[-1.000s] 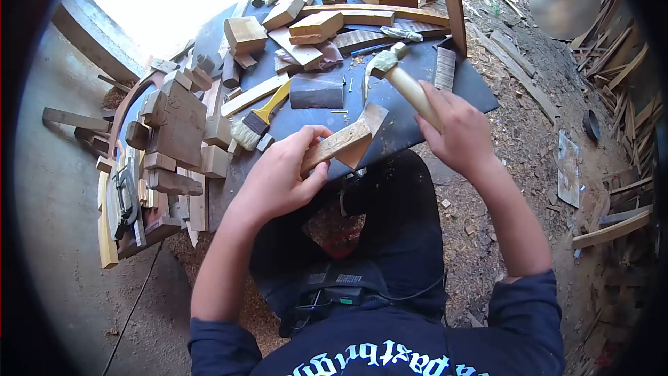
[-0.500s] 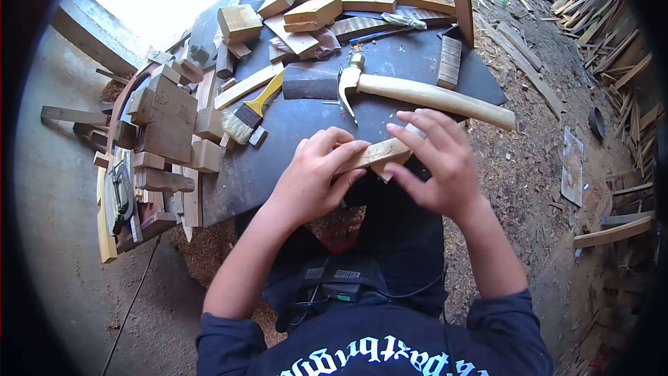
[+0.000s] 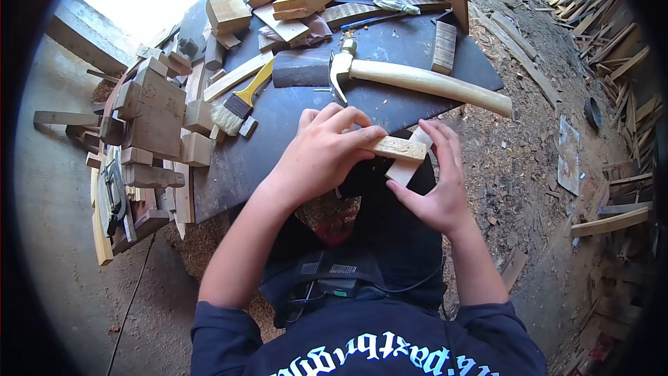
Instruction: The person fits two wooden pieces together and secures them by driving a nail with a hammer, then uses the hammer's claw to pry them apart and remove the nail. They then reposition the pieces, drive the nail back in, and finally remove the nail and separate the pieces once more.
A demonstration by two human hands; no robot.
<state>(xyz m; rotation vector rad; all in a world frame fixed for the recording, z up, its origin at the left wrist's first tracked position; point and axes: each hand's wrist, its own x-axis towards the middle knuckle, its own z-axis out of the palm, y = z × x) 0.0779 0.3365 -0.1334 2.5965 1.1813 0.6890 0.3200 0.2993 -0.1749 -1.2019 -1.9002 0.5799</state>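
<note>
My left hand (image 3: 321, 152) is closed around one end of a short pale wooden stick (image 3: 395, 147), pinched between thumb and fingers. At its other end, a small pale wooden crosspiece (image 3: 403, 170) lies crosswise under the stick. My right hand (image 3: 445, 195) spans this crosspiece, thumb at the lower end and fingers at the upper. Both pieces are held over my lap, just off the table's near edge. Beyond them on the dark table (image 3: 271, 146) lies a claw hammer (image 3: 424, 85) with a pale wooden handle, its head beside a dark block (image 3: 300, 69).
Left of the hammer rests a yellow-handled brush (image 3: 240, 103). Wood offcuts (image 3: 303, 3) crowd the table's far side. A clamp (image 3: 115, 198) hangs among stacked wooden parts (image 3: 156, 111) at the left edge. Scrap strips (image 3: 619, 63) are piled on the ground at right.
The right fingers, earlier spread over the stick, have moved to the ends of the crosspiece. The joined pieces have turned slightly, showing more of the crosspiece. The view has shifted a little.
</note>
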